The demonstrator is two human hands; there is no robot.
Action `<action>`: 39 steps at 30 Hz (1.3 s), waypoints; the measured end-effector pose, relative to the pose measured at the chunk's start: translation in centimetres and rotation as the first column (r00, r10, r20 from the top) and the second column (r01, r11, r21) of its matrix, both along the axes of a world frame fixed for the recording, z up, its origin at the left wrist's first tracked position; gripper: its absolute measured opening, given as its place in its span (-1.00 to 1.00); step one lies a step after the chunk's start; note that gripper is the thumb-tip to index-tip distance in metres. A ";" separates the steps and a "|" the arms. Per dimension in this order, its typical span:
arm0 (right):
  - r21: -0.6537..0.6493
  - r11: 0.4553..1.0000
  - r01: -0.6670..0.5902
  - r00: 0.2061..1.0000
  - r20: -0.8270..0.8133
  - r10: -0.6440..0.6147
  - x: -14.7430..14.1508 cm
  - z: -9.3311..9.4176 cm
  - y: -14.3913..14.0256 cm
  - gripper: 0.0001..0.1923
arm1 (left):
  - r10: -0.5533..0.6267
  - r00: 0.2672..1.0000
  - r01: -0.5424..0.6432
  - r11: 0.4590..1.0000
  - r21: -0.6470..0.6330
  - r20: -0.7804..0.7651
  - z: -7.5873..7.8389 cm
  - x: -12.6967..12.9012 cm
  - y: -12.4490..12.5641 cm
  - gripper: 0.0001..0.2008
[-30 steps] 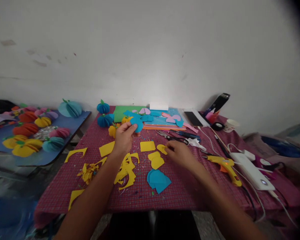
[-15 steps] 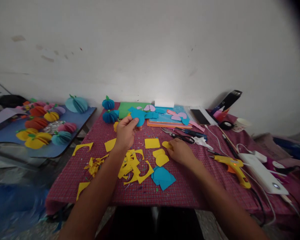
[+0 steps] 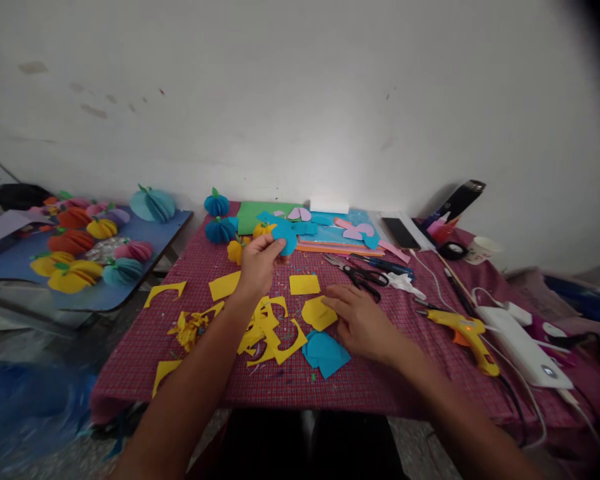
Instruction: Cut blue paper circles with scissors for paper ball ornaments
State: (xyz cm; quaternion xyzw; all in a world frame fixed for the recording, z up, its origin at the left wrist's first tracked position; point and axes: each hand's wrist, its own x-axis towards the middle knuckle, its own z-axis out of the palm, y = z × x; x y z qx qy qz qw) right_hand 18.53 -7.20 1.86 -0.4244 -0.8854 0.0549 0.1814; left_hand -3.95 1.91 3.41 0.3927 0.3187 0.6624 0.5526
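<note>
the left hand (image 3: pixel 261 265) pinches a blue paper disc (image 3: pixel 286 238) between thumb and fingers, holding it up in front of the stacked sheets at the back of the table. the right hand (image 3: pixel 363 321) has its fingers loosely stretched out, grasping nothing that shows, with its fingertips at the right edge of the overlapping yellow rounded cut-outs (image 3: pixel 316 315); whether they touch the paper cannot be told. a yellow paper rectangle (image 3: pixel 304 285) lies just behind those cut-outs, and a fanned pile of blue cut-outs (image 3: pixel 325 355) just in front. yellow paper offcuts (image 3: pixel 267 327) are scattered to their left on the checked tablecloth (image 3: pixel 375 390). black-handled scissors (image 3: pixel 364 276) lie behind the right hand, and a yellow glue gun (image 3: pixel 467 333) well to its right
</note>
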 end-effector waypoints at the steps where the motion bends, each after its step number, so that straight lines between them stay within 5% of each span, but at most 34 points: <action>1: -0.026 0.999 -0.046 0.999 -0.008 0.046 -0.9 0.6 -0.8 -0.49 | -0.002 1.000 0.002 1.000 -0.001 0.000 0.0 0.0 0.0 -0.79; 5: -0.134 0.969 -0.206 0.976 0.036 0.213 -5.6 1.6 -3.3 -0.50 | 0.006 1.000 -0.006 1.000 0.001 0.012 -0.1 0.1 0.0 -0.80; 8: -0.161 0.965 -0.209 0.970 0.094 0.226 -7.9 0.7 -3.8 -0.73 | 0.028 0.999 -0.028 1.000 0.007 0.030 0.1 -0.1 0.1 -0.80; 16: -0.122 0.973 -0.196 0.978 0.048 0.203 -7.9 0.8 -2.5 -0.83 | 0.038 0.997 -0.041 0.999 0.036 0.064 1.5 -1.0 -0.3 -0.81; 23: -0.054 0.978 -0.202 0.974 0.095 0.206 -12.0 0.2 -0.1 -0.86 | 0.051 0.995 -0.060 0.992 0.112 0.081 3.3 -2.2 -1.1 -0.84; 31: -0.090 0.994 0.063 0.985 0.164 -0.048 -4.7 -0.5 5.7 -0.82 | 0.038 0.997 -0.042 0.997 0.068 0.064 2.3 -1.3 -0.7 -0.82; 39: -0.081 0.997 -0.014 0.996 0.091 0.021 -2.2 -2.4 7.4 -0.78 | 0.007 1.000 -0.006 1.000 -0.021 0.018 0.5 -0.3 -0.1 -0.80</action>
